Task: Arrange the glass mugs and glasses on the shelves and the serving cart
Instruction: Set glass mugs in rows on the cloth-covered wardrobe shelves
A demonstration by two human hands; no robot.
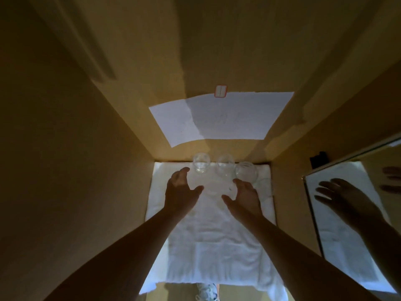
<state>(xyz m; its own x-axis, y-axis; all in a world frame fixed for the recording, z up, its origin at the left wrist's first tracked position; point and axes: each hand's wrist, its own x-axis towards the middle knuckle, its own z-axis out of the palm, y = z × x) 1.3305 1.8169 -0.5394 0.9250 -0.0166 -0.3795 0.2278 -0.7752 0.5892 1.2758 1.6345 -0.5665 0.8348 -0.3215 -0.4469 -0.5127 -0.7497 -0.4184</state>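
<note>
Three clear glasses stand in a row at the back of a shelf lined with a white cloth: a left glass, a middle glass and a right glass. A faint fourth glass seems to stand just in front of them, between my hands. My left hand hovers with fingers spread, just left of the row. My right hand is spread too, below the right glass. Neither hand holds anything.
Tan wooden walls close the shelf on the left and right. A white paper sheet with a small red-edged label hangs on the back wall. A mirrored panel at the right reflects my hand. A shoe shows below.
</note>
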